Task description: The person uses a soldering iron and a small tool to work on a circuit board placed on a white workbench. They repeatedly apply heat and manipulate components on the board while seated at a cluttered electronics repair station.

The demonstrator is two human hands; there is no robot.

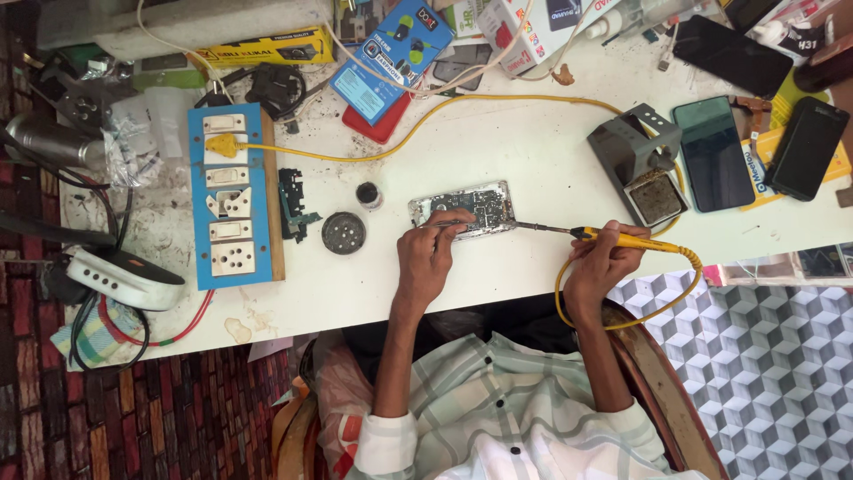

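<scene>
Opened phone point(464, 210), one; soldering iron point(613, 238), one; tweezers, perhaps.

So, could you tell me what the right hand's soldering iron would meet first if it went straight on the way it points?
The right hand aims the yellow soldering iron leftward; its tip would probably meet the opened phone first, beside the left hand.

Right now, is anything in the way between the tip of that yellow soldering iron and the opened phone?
Nothing visible. The right hand holds the soldering iron, its tip reaching the opened phone's right edge over bare table. The left hand rests on the phone's near side.
</scene>
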